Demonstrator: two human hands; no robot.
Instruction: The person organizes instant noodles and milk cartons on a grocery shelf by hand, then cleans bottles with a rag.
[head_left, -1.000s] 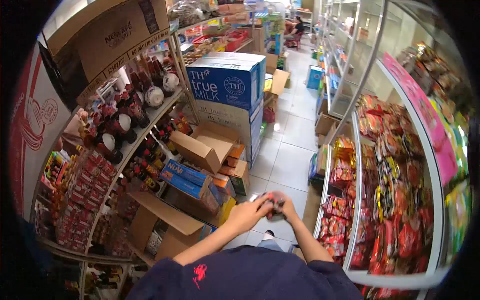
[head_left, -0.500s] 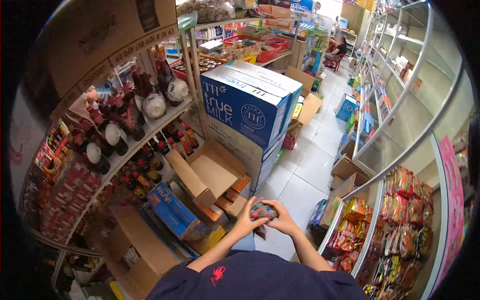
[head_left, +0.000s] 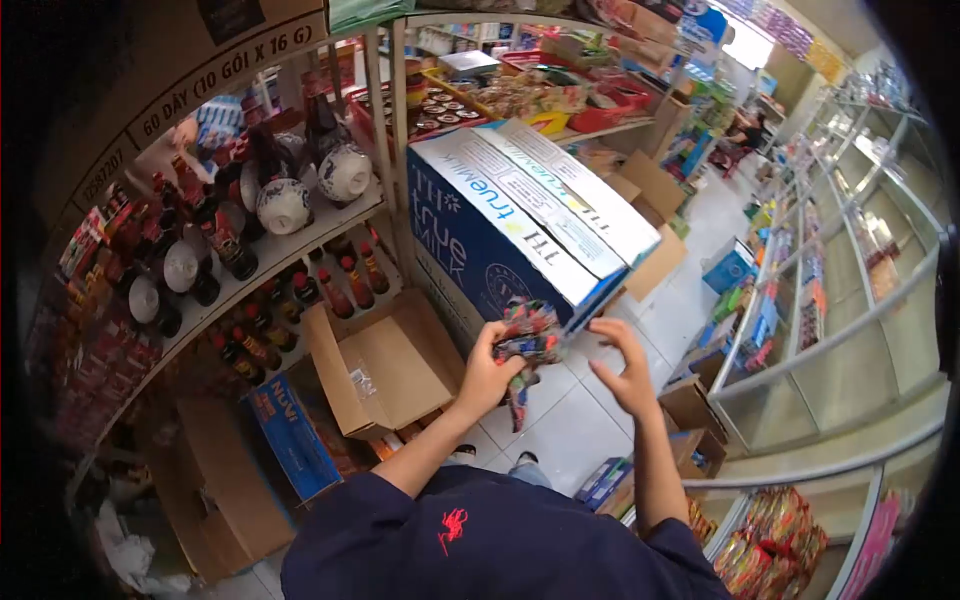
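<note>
- Two hands are raised in front of the person's chest, above the tiled floor (head_left: 560, 440) of a shop aisle.
- Closed around a bundle of colourful packets (head_left: 527, 335) is the left hand (head_left: 487, 375); its fingers wrap the bundle's left side, and a strip of wrapper hangs down below the grip.
- Open and holding nothing, the right hand (head_left: 625, 365) has its fingers spread and slightly curled. It stands just to the right of the bundle, with a small gap between them.
- So the bundle is up in the air, held by the left hand alone, in front of the lower corner of a big blue milk carton (head_left: 480, 230).
- That carton tops a stack standing at the end of the left-hand shelving.
- Just left of the stack sits an open cardboard box (head_left: 385, 370), flaps up, at about the height of the left forearm.
- Above it a white shelf (head_left: 300, 240) carries rows of dark sauce bottles (head_left: 340, 285) and round white-capped ones.
- Lower left, a blue NuVi box (head_left: 290, 440) leans among brown cartons.
- Across the aisle, metal racks (head_left: 840, 320) curve away, with red and orange snack packets (head_left: 770, 540) on the nearest bottom shelf.
- A navy shirt (head_left: 480, 540) with a small red emblem fills the bottom of the view.
</note>
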